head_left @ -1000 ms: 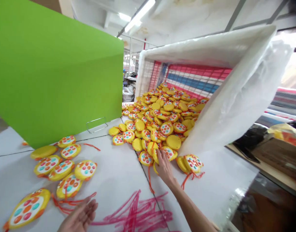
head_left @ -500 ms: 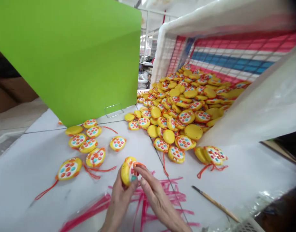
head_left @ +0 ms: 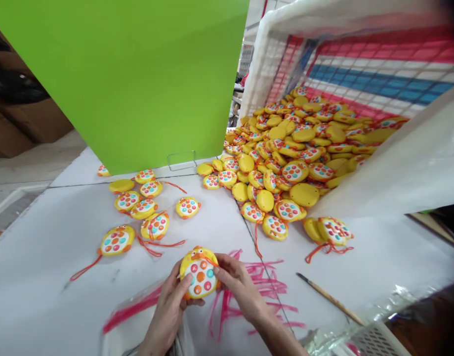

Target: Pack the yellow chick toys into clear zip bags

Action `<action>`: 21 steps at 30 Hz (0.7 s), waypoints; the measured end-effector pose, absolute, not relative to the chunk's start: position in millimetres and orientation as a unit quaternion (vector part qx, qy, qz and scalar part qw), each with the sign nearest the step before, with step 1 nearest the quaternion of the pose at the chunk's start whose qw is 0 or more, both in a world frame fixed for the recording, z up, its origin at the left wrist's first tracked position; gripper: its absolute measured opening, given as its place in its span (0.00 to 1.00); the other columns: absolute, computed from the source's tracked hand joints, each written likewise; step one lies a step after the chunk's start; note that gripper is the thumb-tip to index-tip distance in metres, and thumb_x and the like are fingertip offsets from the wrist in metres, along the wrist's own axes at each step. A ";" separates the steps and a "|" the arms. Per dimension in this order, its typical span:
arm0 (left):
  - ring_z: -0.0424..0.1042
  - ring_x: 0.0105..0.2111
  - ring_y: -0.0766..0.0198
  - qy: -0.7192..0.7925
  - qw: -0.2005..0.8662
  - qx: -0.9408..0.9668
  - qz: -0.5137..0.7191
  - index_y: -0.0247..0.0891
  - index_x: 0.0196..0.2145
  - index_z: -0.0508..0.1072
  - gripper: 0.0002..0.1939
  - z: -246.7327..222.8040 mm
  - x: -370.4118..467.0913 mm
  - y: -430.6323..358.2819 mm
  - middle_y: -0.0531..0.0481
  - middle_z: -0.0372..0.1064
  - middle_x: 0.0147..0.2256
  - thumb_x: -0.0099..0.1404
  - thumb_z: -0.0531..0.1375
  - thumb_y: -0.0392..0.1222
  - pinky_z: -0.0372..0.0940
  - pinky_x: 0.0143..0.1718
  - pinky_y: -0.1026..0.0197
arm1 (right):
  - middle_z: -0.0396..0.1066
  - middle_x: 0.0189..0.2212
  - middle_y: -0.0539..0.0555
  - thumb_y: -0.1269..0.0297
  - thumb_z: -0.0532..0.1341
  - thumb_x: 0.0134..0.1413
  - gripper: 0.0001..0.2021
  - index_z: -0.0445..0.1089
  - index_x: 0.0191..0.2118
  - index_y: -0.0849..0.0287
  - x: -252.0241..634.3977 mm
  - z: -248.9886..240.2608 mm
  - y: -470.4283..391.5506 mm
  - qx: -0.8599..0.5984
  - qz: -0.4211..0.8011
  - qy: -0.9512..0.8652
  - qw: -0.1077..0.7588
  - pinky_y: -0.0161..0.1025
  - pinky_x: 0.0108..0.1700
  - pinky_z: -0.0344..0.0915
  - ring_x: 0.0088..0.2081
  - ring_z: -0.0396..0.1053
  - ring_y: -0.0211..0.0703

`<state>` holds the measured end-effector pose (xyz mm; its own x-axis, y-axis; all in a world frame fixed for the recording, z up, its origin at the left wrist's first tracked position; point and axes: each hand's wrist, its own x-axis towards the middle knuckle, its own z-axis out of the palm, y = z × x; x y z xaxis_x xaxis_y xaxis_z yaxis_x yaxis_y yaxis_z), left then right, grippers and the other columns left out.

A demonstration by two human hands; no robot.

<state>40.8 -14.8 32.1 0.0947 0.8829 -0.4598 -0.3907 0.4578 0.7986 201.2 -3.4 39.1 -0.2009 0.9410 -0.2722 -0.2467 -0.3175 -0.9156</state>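
Observation:
A yellow duck-shaped toy [head_left: 200, 279] with colored dots on a white belly faces up between my hands. Around its left edge my left hand [head_left: 170, 301] is closed, thumb on the front. On its right edge, my right hand [head_left: 238, 283] grips with thumb and fingers, near an orange cord on the toy's upper part. More such toys lie on the white table, among them one with a cord [head_left: 117, 241] at the left and a single one [head_left: 187, 207] beyond my hands.
A tipped white basket [head_left: 262, 64] spills a big pile of toys [head_left: 286, 148] at the right. A green board [head_left: 138, 84] stands at the back left. A thin brush [head_left: 330, 298] lies right of my hands, near a plastic-covered edge. Pink streaks mark the table.
The toy has been turned from its side to show its dotted front. My right hand has shifted from over the front to the right edge. The view has tilted slightly.

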 end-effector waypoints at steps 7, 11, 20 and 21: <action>0.72 0.42 0.52 0.528 0.671 0.291 0.432 0.43 0.54 0.64 0.32 38.5 37.9 -22.4 0.43 0.68 0.50 0.53 0.63 0.53 0.71 0.28 0.61 | 0.71 0.29 0.51 0.55 0.66 0.46 0.15 0.71 0.35 0.62 194.1 30.5 -3.6 -0.437 0.685 -0.356 0.462 0.34 0.34 0.62 0.32 0.68 0.40; 0.72 0.40 0.52 0.540 0.655 0.275 0.451 0.42 0.55 0.62 0.34 39.8 41.1 -28.9 0.42 0.68 0.49 0.53 0.62 0.55 0.70 0.25 0.61 | 0.67 0.25 0.48 0.55 0.67 0.45 0.15 0.68 0.30 0.62 188.4 26.0 -7.8 -0.449 0.670 -0.351 0.476 0.32 0.30 0.60 0.28 0.64 0.36; 0.72 0.35 0.58 0.562 0.599 0.367 0.437 0.40 0.51 0.62 0.33 43.1 42.1 -32.1 0.49 0.71 0.38 0.46 0.66 0.38 0.70 0.31 0.61 | 0.69 0.30 0.51 0.51 0.62 0.51 0.16 0.67 0.36 0.61 178.6 28.8 -15.6 -0.475 0.639 -0.418 0.438 0.36 0.35 0.65 0.33 0.67 0.42; 0.72 0.36 0.58 0.561 0.595 0.369 0.442 0.40 0.51 0.62 0.33 43.2 42.6 -32.7 0.49 0.71 0.39 0.46 0.66 0.37 0.69 0.34 0.60 | 0.69 0.30 0.51 0.51 0.62 0.51 0.17 0.66 0.37 0.61 177.8 28.9 -15.7 -0.481 0.634 -0.419 0.437 0.36 0.36 0.65 0.33 0.67 0.42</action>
